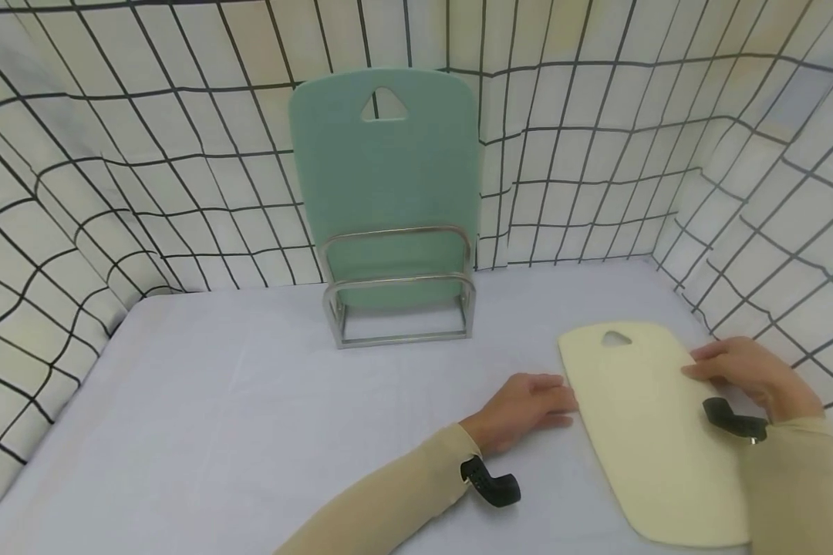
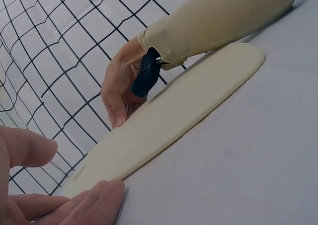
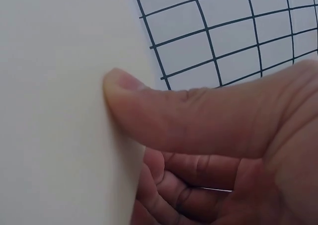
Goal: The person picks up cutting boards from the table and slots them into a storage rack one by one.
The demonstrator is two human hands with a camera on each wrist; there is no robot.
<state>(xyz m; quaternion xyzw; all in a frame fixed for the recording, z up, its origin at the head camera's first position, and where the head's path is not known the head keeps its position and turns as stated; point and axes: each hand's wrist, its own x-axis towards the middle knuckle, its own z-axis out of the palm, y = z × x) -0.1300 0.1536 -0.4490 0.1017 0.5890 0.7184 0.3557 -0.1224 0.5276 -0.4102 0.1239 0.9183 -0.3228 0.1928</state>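
A cream cutting board with a small hole near its far end lies on the white surface at the right. My right hand pinches its right edge; in the right wrist view the thumb presses the board's face and the curled fingers are partly behind it. At the board's left edge, my left hand touches with its fingertips, the fingers fairly straight and the thumb apart from the board in the left wrist view. A green cutting board stands upright in a metal rack at the back.
Black wire mesh over white cloth rises behind and at both sides, close to my right hand. White cloth covers the table. A black wrist device sits on the left sleeve, another on the right.
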